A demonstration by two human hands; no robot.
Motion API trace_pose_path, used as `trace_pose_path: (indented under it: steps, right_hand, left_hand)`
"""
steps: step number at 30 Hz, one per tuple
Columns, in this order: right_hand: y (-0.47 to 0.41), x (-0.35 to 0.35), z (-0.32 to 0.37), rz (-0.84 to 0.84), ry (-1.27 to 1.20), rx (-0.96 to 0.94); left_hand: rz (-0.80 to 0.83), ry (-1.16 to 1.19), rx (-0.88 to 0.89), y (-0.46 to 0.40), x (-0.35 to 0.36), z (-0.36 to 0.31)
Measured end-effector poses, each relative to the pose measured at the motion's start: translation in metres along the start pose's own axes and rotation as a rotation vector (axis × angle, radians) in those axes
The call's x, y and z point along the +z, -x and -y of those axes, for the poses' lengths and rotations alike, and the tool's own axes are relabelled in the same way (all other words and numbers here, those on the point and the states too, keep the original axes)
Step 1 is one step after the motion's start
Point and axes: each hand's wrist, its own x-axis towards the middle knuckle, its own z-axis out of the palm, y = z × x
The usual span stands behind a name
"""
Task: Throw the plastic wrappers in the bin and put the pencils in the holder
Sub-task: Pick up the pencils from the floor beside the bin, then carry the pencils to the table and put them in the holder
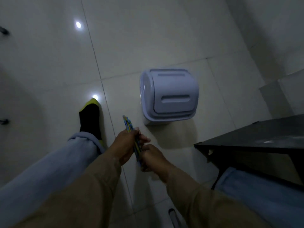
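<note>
Seen from the head camera in dim light, a person stands over a glossy tiled floor (148,38) holding one bundle of pencils (131,134), slim sticks patterned blue and yellow, too blurred and tightly bunched to count. The left hand (126,145) has its fingers (141,134) curled shut around the middle of the bundle, the upper ends poking out above the fist. The right hand (153,158) meets the bundle's lower end, its fingers bent in against the pencils. One pale plastic bin (169,96) with rounded corners and a closed swing lid sits on the floor just beyond the hands. One dark, flat-topped bench (263,139) juts in at right. Two tan sleeves, light blue trousers and one black sock (90,119) with yellow-green toe are visible.
</note>
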Motion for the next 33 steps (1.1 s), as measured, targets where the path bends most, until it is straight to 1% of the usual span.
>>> trace_pose_path:
  steps: [1, 3, 6, 10, 12, 13, 16, 19, 21, 22, 25, 27, 30, 33]
  right_hand:
    - [0.012, 0.005, 0.002, -0.070, 0.051, -0.074]
    - [0.038, 0.012, 0.008, -0.130, 0.188, -0.194]
    - [0.075, 0.021, 0.024, -0.139, 0.330, -0.300]
    - [0.134, 0.022, 0.057, -0.168, 0.370, -0.403]
    - [0.167, 0.021, 0.076, -0.198, 0.345, -0.509]
    - [0.185, 0.020, 0.086, -0.198, 0.295, -0.562]
    - [0.244, 0.016, 0.120, -0.150, 0.000, -0.637]
    - [0.303, 0.001, 0.145, -0.055, -0.330, -0.647]
    - [0.346, -0.009, 0.166, -0.007, -0.469, -0.674]
    - [0.367, -0.013, 0.173, 0.053, -0.507, -0.685]
    - [0.424, -0.028, 0.192, 0.290, -0.499, -0.720]
    - [0.458, -0.039, 0.203, 0.404, -0.477, -0.778]
    - [0.501, -0.058, 0.216, 0.543, -0.494, -0.839]
    - [0.536, -0.073, 0.227, 0.611, -0.481, -0.909]
  left_hand:
    - [-0.017, -0.002, 0.028, 0.008, 0.001, -0.004]
    - [-0.042, -0.025, 0.095, 0.025, 0.003, -0.013]
    - [-0.045, -0.109, 0.177, 0.058, 0.013, -0.029]
    - [-0.018, -0.204, 0.304, 0.118, 0.033, -0.067]
    - [0.013, -0.269, 0.379, 0.156, 0.045, -0.092]
    - [0.034, -0.311, 0.424, 0.178, 0.051, -0.105]
    - [0.108, -0.399, 0.550, 0.246, 0.071, -0.142]
    - [0.216, -0.415, 0.608, 0.316, 0.091, -0.173]
    - [0.300, -0.382, 0.644, 0.358, 0.103, -0.190]
    - [0.356, -0.358, 0.655, 0.378, 0.108, -0.198]
    - [0.599, -0.323, 0.658, 0.433, 0.124, -0.218]
    - [0.689, -0.338, 0.686, 0.465, 0.135, -0.231]
    - [0.743, -0.426, 0.794, 0.506, 0.154, -0.246]
    - [0.710, -0.520, 0.944, 0.541, 0.178, -0.259]
